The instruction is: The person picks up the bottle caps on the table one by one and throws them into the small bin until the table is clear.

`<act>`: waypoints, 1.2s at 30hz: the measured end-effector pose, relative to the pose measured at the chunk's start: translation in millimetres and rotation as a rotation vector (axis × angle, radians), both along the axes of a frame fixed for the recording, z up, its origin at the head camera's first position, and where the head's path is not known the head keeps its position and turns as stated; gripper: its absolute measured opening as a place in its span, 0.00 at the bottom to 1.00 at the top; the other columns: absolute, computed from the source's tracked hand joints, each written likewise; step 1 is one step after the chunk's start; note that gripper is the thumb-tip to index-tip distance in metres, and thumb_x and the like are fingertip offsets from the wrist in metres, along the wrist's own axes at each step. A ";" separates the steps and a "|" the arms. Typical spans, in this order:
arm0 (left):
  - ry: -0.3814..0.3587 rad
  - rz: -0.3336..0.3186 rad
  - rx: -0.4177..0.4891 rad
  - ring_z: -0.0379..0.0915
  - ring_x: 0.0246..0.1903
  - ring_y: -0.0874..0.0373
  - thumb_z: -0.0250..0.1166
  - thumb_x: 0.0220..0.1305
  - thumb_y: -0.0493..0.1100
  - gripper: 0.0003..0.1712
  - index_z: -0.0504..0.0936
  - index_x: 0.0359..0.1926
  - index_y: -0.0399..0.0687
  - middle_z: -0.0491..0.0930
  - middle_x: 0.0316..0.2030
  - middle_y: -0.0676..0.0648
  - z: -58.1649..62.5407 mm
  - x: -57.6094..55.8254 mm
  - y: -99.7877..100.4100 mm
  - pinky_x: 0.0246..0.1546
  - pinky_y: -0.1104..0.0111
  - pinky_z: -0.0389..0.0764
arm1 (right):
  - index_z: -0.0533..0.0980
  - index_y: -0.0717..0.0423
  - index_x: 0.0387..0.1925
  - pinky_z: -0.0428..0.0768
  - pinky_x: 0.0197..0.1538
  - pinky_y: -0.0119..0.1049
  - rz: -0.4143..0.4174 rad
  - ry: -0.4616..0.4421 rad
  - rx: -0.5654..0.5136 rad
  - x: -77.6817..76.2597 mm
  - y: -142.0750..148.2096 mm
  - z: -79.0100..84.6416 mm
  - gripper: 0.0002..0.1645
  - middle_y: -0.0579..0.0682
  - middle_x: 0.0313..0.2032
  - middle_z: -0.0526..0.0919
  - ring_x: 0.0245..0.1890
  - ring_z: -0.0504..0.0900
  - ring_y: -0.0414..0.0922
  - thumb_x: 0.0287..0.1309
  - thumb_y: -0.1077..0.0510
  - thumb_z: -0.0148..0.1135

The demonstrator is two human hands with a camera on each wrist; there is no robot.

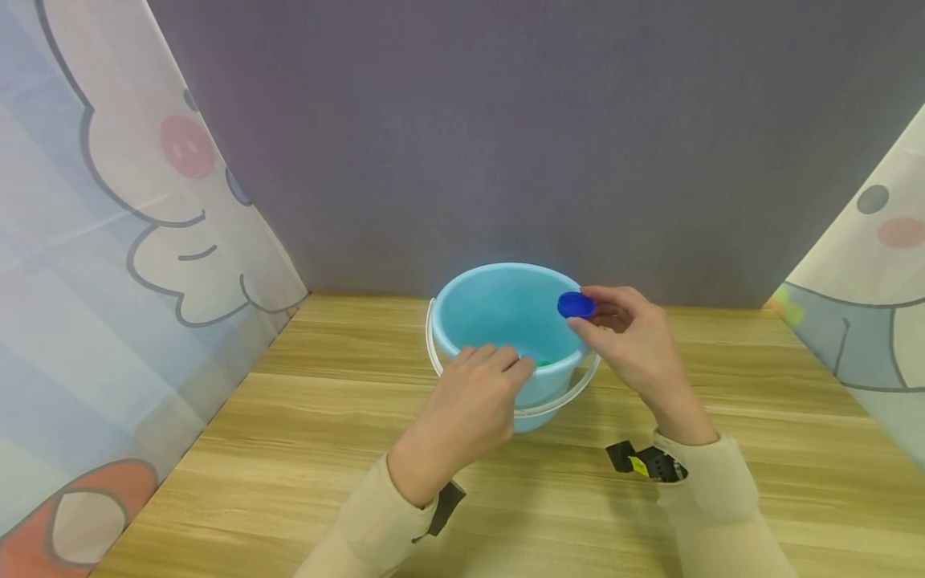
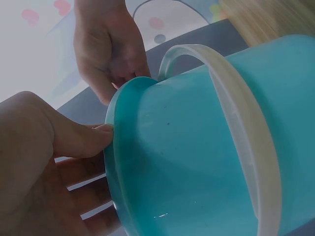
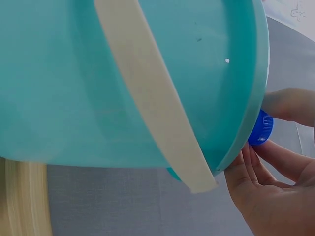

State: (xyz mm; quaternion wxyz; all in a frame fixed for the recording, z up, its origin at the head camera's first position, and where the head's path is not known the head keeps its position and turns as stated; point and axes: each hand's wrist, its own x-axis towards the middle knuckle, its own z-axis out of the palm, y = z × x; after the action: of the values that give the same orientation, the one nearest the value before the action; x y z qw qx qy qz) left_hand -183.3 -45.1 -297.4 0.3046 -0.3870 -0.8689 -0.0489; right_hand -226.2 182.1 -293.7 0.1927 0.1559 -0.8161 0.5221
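Note:
A light blue plastic bucket (image 1: 499, 309) stands upright on the wooden table, its white handle (image 1: 556, 405) hanging down at the front. My left hand (image 1: 473, 397) grips the near rim; in the left wrist view its thumb (image 2: 83, 140) presses the outside while the other fingers reach over the inside. Above the right side of the rim, my right hand (image 1: 639, 341) pinches a dark blue bottle cap (image 1: 576, 305) between thumb and fingers. The cap's ridged edge shows in the right wrist view. Something green (image 1: 542, 364) shows low inside the bucket, mostly hidden by the near rim.
The wood-grain table (image 1: 289, 449) spreads around the bucket. A dark grey panel (image 1: 535, 144) rises behind it. Cartoon-printed curtains stand at the left (image 1: 144, 241) and right (image 1: 860, 321). Black straps with small devices (image 1: 654, 463) sit at both wrists.

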 end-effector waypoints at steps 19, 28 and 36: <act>0.006 -0.001 0.000 0.73 0.28 0.56 0.70 0.45 0.30 0.17 0.81 0.39 0.47 0.77 0.30 0.52 -1.3 -1.3 0.5 0.31 0.66 0.73 | 0.78 0.66 0.58 0.78 0.50 0.23 0.015 0.012 -0.013 0.0 -6.3 -1.1 0.25 0.58 0.48 0.78 0.44 0.80 0.43 0.61 0.62 0.70; 0.000 -0.004 -0.004 0.74 0.28 0.56 0.70 0.45 0.30 0.18 0.82 0.40 0.47 0.78 0.30 0.52 -0.8 -1.2 0.4 0.31 0.66 0.73 | 0.78 0.66 0.58 0.78 0.49 0.22 0.006 0.020 0.000 0.0 -7.1 -1.3 0.25 0.57 0.48 0.79 0.45 0.80 0.44 0.61 0.60 0.70; 0.005 -0.005 0.000 0.74 0.28 0.56 0.71 0.44 0.29 0.19 0.82 0.40 0.47 0.78 0.31 0.52 -0.7 -1.1 0.2 0.31 0.66 0.73 | 0.78 0.66 0.58 0.78 0.50 0.22 -0.002 0.034 -0.001 0.3 -7.8 -1.6 0.25 0.57 0.48 0.79 0.44 0.80 0.43 0.61 0.61 0.71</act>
State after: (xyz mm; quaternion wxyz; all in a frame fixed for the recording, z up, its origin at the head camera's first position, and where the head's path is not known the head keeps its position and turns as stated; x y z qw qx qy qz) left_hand -184.4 -45.0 -298.1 0.3066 -0.3893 -0.8672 -0.0488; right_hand -225.9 174.3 -295.3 0.2072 0.1641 -0.8125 0.5196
